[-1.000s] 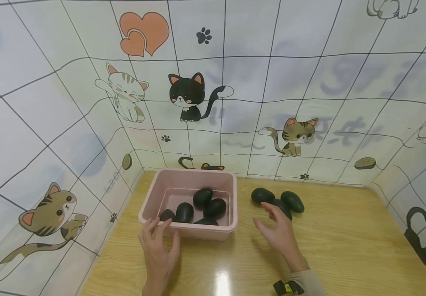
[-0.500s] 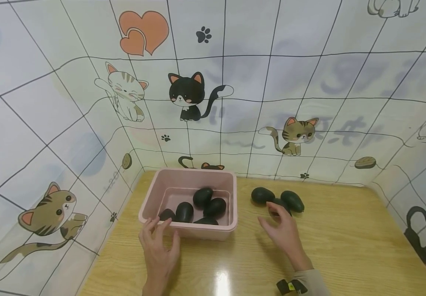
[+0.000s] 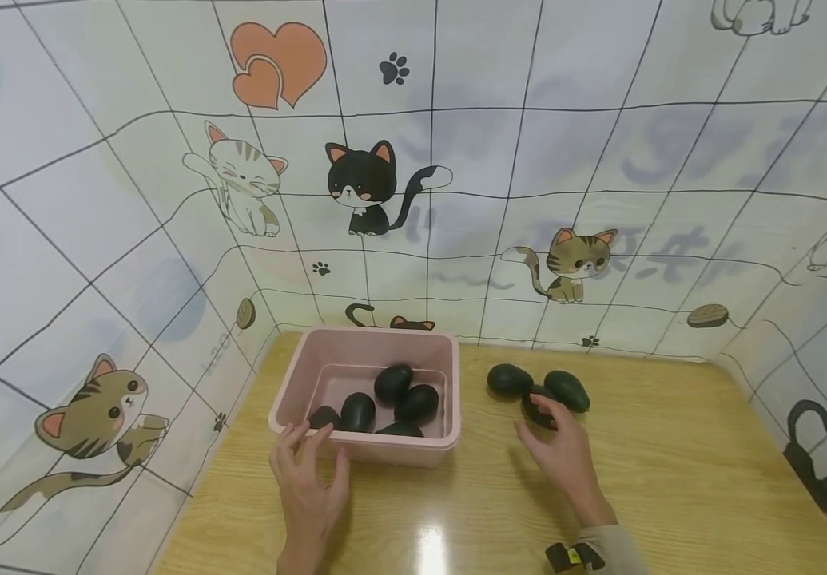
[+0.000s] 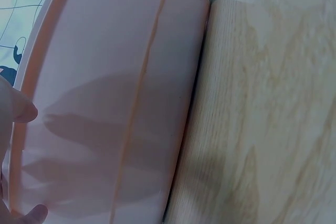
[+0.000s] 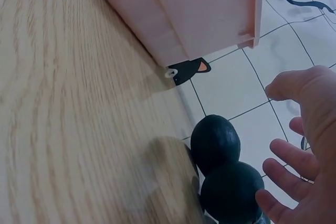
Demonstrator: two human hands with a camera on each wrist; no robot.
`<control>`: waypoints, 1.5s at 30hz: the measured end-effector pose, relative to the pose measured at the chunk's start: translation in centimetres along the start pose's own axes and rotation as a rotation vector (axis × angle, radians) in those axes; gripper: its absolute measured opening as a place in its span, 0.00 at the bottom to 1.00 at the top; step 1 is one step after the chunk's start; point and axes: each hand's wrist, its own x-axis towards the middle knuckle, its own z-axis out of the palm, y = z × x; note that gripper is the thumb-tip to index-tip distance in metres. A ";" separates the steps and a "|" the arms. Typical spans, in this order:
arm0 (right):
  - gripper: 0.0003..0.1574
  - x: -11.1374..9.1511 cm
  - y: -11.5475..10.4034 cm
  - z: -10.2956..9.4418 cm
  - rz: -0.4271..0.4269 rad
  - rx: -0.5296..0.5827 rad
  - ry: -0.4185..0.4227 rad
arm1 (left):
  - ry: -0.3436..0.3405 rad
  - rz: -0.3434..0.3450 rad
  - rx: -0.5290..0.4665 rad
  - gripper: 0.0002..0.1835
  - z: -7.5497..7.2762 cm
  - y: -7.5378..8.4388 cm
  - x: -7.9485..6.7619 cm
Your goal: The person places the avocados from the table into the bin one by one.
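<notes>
In the head view a pink plastic bin [image 3: 399, 454] holds several dark green avocados [image 3: 359, 413]. My left hand [image 3: 308, 479] rests its fingertips at the bin's front rim, near the left corner, with the thumb in front of the wall. To the right of the bin lie three more avocados in a cluster: one at left [image 3: 509, 381], one at right [image 3: 568, 390] and a front avocado [image 3: 534, 409] partly hidden by my right hand [image 3: 564, 455]. That hand hovers over the front avocado, its fingers spread and loosely bent; the right wrist view shows a little finger [image 5: 270, 203] overlapping an avocado [image 5: 231, 192].
The wooden table [image 3: 672, 455] reaches back to a wall cover [image 3: 471, 224] printed with cartoon cats, which also rises on both sides. A dark strap with a small device [image 3: 574, 557] is on the right wrist.
My right hand has moved slightly to the right, bringing the thumb and fingers around the near side of the front avocado. The left hand and the bin have stayed put.
</notes>
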 end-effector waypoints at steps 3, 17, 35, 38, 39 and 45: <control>0.32 0.0 0.2 0.0 0.003 -0.012 0.010 | -0.004 -0.001 0.003 0.20 0.0 0.0 0.0; 0.25 0.3 1.9 -0.3 0.030 -0.020 0.149 | -0.051 -0.041 0.016 0.20 -0.2 0.0 0.0; 0.34 1.0 4.2 -0.4 0.112 -0.030 0.092 | -0.053 -0.042 0.018 0.20 -0.1 -0.3 -0.2; 0.38 1.0 4.5 -0.4 0.138 -0.032 0.049 | -0.059 -0.048 0.018 0.19 -0.2 -0.3 -0.3; 0.39 1.1 4.6 -0.4 0.146 -0.032 0.035 | -0.058 -0.047 0.017 0.19 -0.2 -0.3 -0.3; 0.45 1.1 5.2 -0.4 0.180 -0.036 -0.046 | -0.027 -0.009 0.010 0.20 -0.1 -0.4 -0.2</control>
